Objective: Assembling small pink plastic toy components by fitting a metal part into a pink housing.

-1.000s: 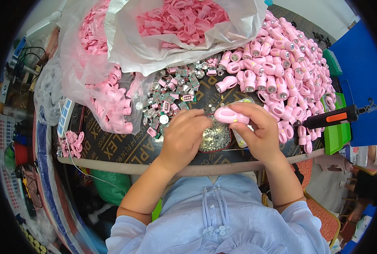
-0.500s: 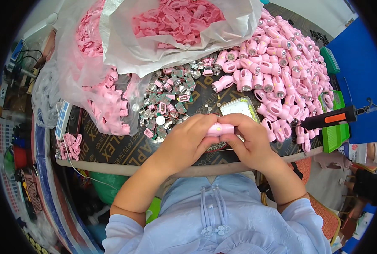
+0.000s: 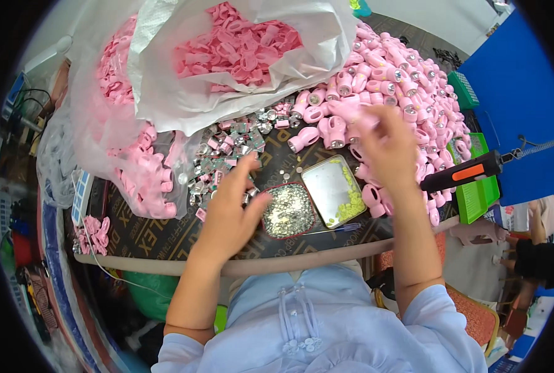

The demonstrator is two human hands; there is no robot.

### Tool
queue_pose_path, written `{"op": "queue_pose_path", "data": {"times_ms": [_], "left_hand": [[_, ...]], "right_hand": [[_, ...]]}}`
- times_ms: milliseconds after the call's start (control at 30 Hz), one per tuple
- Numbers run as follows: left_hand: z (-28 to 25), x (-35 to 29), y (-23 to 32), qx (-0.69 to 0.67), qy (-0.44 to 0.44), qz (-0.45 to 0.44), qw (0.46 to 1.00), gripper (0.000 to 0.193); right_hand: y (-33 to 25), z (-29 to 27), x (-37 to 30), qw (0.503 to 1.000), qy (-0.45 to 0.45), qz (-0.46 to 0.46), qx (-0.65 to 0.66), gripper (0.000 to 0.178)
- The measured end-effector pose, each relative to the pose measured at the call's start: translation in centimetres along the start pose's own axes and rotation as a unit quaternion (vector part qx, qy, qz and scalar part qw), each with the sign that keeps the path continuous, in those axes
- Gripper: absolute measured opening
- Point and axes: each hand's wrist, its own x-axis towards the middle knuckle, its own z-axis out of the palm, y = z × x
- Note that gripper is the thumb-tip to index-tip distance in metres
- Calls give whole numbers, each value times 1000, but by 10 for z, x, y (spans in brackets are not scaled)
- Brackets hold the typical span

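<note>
My left hand (image 3: 230, 208) has its fingers apart with nothing seen in them. It hovers beside a heap of small assemblies (image 3: 227, 146) with green boards, pink blocks and silvery reflectors. Just right of its thumb stands a red-rimmed container (image 3: 289, 211) full of tiny metal parts. My right hand (image 3: 386, 146) is smeared by motion over the near edge of a big pile of pink torches (image 3: 407, 93). A blurred pink torch (image 3: 350, 110) shows by its fingertips; whether they touch it I cannot tell.
A tin (image 3: 323, 193) holds yellow-green bits, with a thin blue-handled tool (image 3: 345, 228) before it. An electric screwdriver (image 3: 463, 172) hangs on a coiled cord at right, over a green tray (image 3: 481, 202). A white sack (image 3: 159, 68) of pink shells stands at the back.
My hands have parted. The left has moved left and opened; the right has swung up and away to the torch pile. The torch between them has left that spot, uncovering the two containers.
</note>
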Motion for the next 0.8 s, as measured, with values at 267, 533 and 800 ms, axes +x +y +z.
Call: {"op": "queue_pose_path", "data": {"times_ms": [267, 533, 800], "left_hand": [[-32, 4, -10, 191, 27, 120, 974, 29], [-9, 9, -12, 271, -26, 186, 944, 31], [-24, 15, -26, -212, 92, -134, 964, 17]], "right_hand": [[55, -35, 36, 912, 109, -120, -378, 26], [-8, 20, -2, 969, -79, -182, -149, 23], [-14, 59, -16, 957, -241, -159, -1, 31]]}}
